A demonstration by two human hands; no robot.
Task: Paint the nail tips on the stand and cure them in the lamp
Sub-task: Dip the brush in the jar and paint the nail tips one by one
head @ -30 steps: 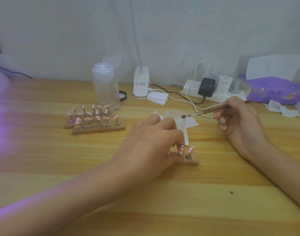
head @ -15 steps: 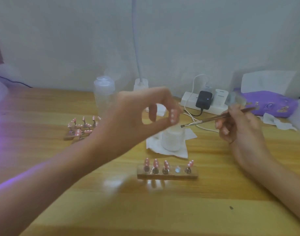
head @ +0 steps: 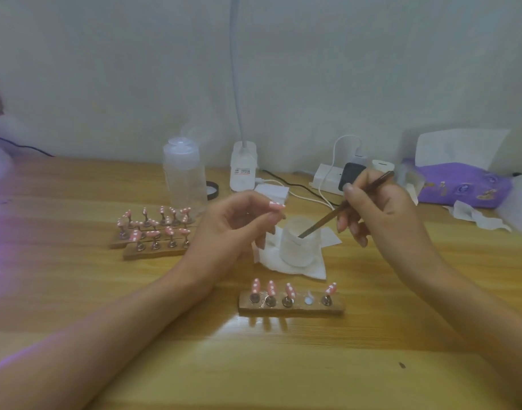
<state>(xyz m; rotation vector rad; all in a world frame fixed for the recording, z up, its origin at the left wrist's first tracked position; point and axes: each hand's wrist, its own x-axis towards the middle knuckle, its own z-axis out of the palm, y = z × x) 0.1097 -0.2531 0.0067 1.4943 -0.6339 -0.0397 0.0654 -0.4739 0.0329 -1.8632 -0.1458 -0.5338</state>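
Pinching a pink nail tip (head: 276, 205) with white dots between thumb and forefinger, the left hand (head: 233, 229) is raised above the wooden table (head: 76, 291), just left of a small white jar (head: 298, 250). The other fingers of that hand are loosely curled beneath. The right hand (head: 381, 208) grips a thin brown brush (head: 339, 210) like a pen, fingers closed round the handle, and the bristle end slants down into the mouth of the jar. The jar sits on a crumpled white tissue (head: 295, 269). Nearer the person, in front of the jar, lies a small wooden stand (head: 290, 309) carrying four pink dotted tips upright on metal pegs; the fourth spot from the left shows only a pale round base. Off to the left, well apart from it, two more wooden stands (head: 153, 251) lie side by side, crowded with similar pink tips. Behind them stands a clear plastic bottle (head: 184, 176), and beside that the white foot of a desk lamp (head: 243, 170). A white power strip (head: 327, 179) with a black plug (head: 352, 174) lies at the back, and a purple packet (head: 461, 184) rests at the far right.
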